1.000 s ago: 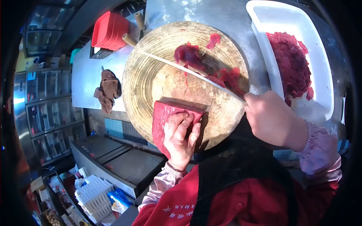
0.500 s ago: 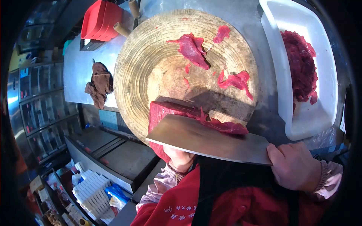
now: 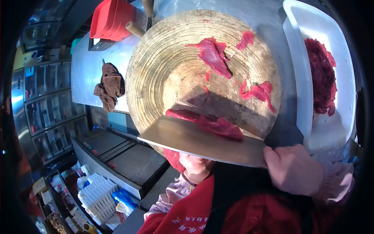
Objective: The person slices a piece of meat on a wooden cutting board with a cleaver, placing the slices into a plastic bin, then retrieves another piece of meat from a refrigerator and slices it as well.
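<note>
My right hand (image 3: 294, 168) is closed around the handle end of a broad cleaver (image 3: 206, 143). The blade crosses a large piece of raw red meat (image 3: 172, 158) at the near edge of a round wooden chopping block (image 3: 150, 66). A thin meat flap (image 3: 221, 127) lies along the blade's far edge. Close against the meat is my left hand (image 3: 194, 165); the cleaver hides its fingers. Farther out on the block lie a bigger meat slice (image 3: 213, 57), a small scrap (image 3: 245, 40) and a stringy strip (image 3: 260, 93).
To the right stands a white plastic tub (image 3: 304, 78) with a heap of cut meat (image 3: 321, 74). A brown cloth (image 3: 112, 84) lies left of the block, below red containers (image 3: 113, 19) and a wooden handle (image 3: 134, 29). Stacked white items (image 3: 97, 197) sit at lower left.
The cleaver has slid leftward across the meat along with my right hand, covering more of the piece. The view has shifted, so the block and tub appear farther right.
</note>
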Tool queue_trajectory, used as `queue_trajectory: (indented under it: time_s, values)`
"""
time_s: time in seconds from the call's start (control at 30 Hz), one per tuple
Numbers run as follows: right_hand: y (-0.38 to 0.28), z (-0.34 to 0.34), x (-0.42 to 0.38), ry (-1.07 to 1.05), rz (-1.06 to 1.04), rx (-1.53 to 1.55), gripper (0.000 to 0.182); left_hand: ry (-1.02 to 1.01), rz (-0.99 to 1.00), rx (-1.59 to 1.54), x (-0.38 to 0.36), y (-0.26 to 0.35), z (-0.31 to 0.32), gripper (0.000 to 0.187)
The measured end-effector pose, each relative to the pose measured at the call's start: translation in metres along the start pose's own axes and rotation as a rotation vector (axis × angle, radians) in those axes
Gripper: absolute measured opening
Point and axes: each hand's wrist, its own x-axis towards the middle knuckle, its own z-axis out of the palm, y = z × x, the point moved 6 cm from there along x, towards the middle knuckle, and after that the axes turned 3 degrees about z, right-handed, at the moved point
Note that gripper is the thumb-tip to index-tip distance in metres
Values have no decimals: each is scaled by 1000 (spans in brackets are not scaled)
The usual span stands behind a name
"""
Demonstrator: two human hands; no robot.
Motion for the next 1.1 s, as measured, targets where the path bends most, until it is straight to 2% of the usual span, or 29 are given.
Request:
queue_trajectory:
  time_s: [0.03,0.07,0.17,0.2,0.23,0.27,0.33,0.37,0.4,0.47,0.5,0.6,0.63,0.67,0.73,0.77,0.8,0.87,0.9,0.93,1.0,1.07,1.1]
  values:
    - [4,2,-8,-61,46,-22,27,93,-4,30,-3,-2,-1,41]
    - [3,-1,-11,-72,47,-19,27,102,-10,29,-5,-9,-8,41]
    - [1,-3,-7,-85,48,-81,26,-8,-88,-100,-8,-35,-36,43]
    - [-1,-2,6,-107,50,-3,27,-115,-127,-177,-8,-39,-39,44]
    - [-3,-1,19,-127,51,75,28,-225,-165,-252,-10,-41,-39,44]
    - [-5,-2,30,-117,51,73,28,-234,-163,-250,-4,-29,-21,44]
    - [-11,2,48,-168,-10,52,25,-36,-60,40,13,6,18,41]
    - [-13,-3,42,-8,-111,77,23,-52,-30,88,13,5,15,39]
    - [-13,-6,36,-8,-113,72,23,-52,-25,86,12,5,11,39]
    - [-7,-6,19,-106,37,29,22,-148,220,623,10,15,12,39]
    - [-8,-8,16,-135,82,-21,21,-139,212,614,10,13,9,39]
    - [-12,-5,37,-153,68,18,20,-123,-117,-55,11,-6,4,40]
    - [-15,-6,55,-97,49,140,19,-80,-10,66,14,0,9,36]
    - [-18,-7,68,-94,47,136,19,-83,-7,65,21,4,10,36]
    - [-26,-5,84,-181,-19,60,19,-336,859,1244,17,39,44,28]
    - [-26,-7,80,-106,-36,33,15,-357,669,1159,15,31,34,28]
    - [-25,-8,70,-102,-36,20,15,-354,680,1150,11,29,30,28]
    - [-21,-8,49,-188,91,63,14,-320,398,1040,14,14,15,35]
    - [-18,-7,39,-295,184,38,14,-332,429,1050,13,13,14,40]
    - [-16,-3,38,-306,194,33,14,-329,419,1039,16,14,11,40]
    - [-14,-2,44,-317,260,42,22,-464,697,1248,17,35,36,38]
    - [-25,-4,78,-37,36,245,22,-423,730,1212,22,41,45,40]
    - [-31,-7,92,-40,12,234,21,-347,597,1157,22,40,39,43]
